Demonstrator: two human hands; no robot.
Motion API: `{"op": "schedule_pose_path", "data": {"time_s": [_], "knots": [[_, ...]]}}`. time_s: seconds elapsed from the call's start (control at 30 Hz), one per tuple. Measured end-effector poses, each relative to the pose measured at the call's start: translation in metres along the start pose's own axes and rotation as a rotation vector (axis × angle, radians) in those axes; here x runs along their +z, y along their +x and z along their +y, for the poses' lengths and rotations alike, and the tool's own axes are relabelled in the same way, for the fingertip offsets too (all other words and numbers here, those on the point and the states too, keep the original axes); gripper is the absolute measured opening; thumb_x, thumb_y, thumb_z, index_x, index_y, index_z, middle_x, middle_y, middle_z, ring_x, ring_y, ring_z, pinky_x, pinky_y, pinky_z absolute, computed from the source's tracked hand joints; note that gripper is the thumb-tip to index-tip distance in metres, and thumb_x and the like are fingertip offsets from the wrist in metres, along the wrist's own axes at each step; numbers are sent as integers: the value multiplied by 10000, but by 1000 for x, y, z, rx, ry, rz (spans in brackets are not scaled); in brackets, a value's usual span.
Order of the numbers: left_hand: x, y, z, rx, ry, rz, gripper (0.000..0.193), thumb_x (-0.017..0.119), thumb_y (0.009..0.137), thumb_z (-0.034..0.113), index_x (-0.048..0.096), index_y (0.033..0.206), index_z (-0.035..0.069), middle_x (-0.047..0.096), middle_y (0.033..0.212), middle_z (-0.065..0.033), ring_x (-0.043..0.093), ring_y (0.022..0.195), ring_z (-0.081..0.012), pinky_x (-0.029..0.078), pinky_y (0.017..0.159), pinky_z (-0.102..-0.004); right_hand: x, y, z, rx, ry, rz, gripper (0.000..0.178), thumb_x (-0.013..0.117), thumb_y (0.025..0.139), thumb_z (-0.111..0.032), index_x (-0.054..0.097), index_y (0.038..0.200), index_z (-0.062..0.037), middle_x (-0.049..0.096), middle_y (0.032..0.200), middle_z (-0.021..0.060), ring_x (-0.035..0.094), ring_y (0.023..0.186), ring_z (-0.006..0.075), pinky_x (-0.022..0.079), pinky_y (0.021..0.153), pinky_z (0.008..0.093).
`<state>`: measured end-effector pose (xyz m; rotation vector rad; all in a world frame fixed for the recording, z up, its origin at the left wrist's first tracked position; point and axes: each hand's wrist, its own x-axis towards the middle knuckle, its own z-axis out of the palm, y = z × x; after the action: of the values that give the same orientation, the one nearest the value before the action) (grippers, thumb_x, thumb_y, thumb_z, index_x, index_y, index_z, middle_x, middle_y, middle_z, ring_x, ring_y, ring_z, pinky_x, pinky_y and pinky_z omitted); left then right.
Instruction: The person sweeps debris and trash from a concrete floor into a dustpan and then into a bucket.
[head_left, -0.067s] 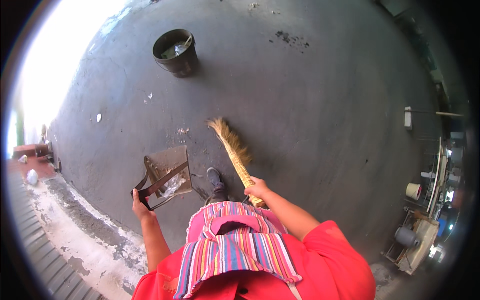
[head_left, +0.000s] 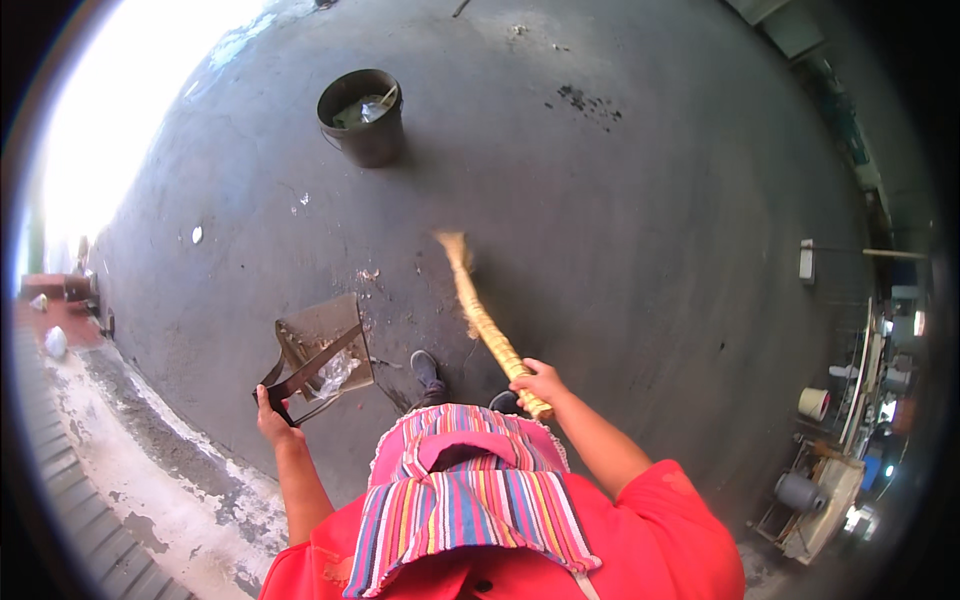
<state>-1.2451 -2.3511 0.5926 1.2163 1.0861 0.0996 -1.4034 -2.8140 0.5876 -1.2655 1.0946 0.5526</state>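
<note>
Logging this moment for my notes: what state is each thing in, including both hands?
Left hand: shut on the dustpan handle.
Dustpan: resting on the floor, some litter in it.
Right hand: shut on the broom.
Broom: tilted, bristle end on the floor.
Bucket: upright, open, scraps inside.

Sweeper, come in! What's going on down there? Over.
Right hand gripping straw broom, bristles out on the concrete floor. Left hand holding metal dustpan by its handle, litter inside. Dark bucket stands ahead, well apart.
</note>
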Motion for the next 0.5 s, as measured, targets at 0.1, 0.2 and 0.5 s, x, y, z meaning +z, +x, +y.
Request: {"op": "schedule_pose_path", "data": {"time_s": [0.1,0.2,0.5], "knots": [[24,-17,27,-51,54,27,421,671,740,511,614,931,141,567,802,28,506,703,-84,355,560,-291,-54,-9,-26,-24,157,151,821,669,681,6,256,1386,-64,582,759,143,561,441,220,448,341,337],[38,-28,29,-33,47,81,481,650,686,621,602,933,212,531,766,50,481,715,-87,302,575,-342,-115,22,-72,-101,75,263,733,641,699,-1,303,1345,-83,548,703,110,548,424,216,447,336,335],[32,-35,47,-23,-129,331,429,689,667,588,600,885,229,476,706,51,471,721,-136,349,612,-440,-128,226,-200,-23,-20,295,301,628,665,-14,468,920,-16,550,736,117,575,477,234,486,394,371]]}}
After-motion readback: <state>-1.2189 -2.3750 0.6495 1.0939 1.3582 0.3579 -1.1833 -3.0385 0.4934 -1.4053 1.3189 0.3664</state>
